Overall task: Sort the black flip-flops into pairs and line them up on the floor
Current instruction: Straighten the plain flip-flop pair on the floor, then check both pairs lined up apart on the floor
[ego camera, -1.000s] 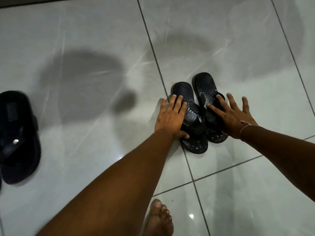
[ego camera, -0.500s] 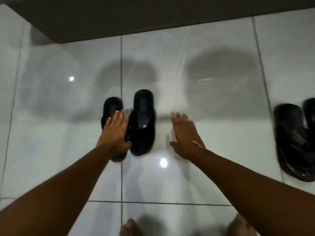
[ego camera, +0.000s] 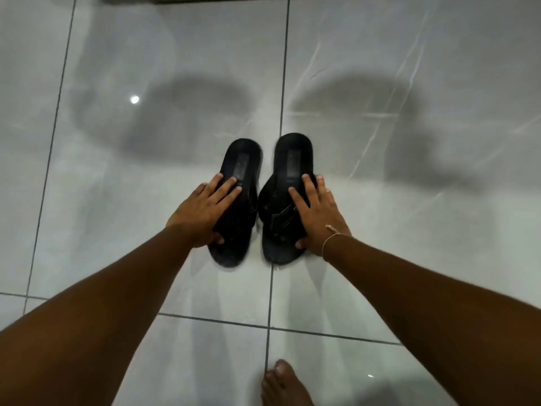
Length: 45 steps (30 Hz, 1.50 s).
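Hands (ego camera: 205, 212) cover both flip-flops' (ego camera: 288, 200) straps (blurred).

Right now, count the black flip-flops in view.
2. One flip-flop lies under the left hand; the other flip-flop lies beside it under the right hand. Others may lie outside the frame.

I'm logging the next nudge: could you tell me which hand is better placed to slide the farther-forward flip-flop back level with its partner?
Probably the right hand: it lies flat on the right flip-flop, whose far end sits farther forward than the left flip-flop under the left hand.
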Tool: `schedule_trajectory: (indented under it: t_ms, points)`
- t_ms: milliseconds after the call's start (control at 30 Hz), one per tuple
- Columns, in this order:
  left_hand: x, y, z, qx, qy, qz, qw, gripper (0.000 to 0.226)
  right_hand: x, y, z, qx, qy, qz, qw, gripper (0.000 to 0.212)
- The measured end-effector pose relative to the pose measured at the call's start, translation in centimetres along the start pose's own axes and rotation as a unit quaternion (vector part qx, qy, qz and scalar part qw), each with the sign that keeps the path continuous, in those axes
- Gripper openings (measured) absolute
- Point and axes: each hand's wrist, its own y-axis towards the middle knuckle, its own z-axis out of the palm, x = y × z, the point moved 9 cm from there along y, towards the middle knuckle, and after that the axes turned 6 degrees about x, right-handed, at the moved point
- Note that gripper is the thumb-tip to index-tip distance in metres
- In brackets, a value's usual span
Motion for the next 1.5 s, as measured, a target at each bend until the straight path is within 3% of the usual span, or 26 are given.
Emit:
schedule_trajectory:
  t_ms: [333,700,967,1100,1167,1267,1500]
  points:
    - [5.9,-4.4,3.5,0.008,-0.023,-0.043,0.999,0.131,8.7,1.4,2.4,-0.007,0.043,-0.001,0.999,0.124]
    - [4.7,-4.5,3.2,0.005,-0.069,-0.055,0.996,0.128,8.1,1.1,2.5,0.001,0.005,-0.002,1.0,0.122]
    - [4.1,-4.4,3.3,0.012,-0.045,-0.051,0.998,0.127,7.5,1.1,2.5,0.009,-0.024,0.0,1.0,0.125]
    - [2.2,-5.6,2.1,0.02,-0.011,-0.045,0.999,0.124,6.8,-1.2,0.7,-0.039,-0.016,0.001,0.999,0.127]
    - [0.5,-6.5,0.2,0.016,-0.021,-0.047,0.999,0.122,4.6,-4.4,-0.5,-0.056,0.002,0.001,0.998,0.119]
    - [-4.9,-7.2,-3.6,-0.004,-0.039,-0.024,0.999,0.113,-2.7,-10.5,-1.8,-0.02,-0.016,0.044,0.999,0.112]
    - [-27.3,-0.7,-13.5,-0.069,-0.113,0.067,0.989,0.1,-27.7,-26.0,-8.4,0.038,-0.06,0.196,0.978,0.098]
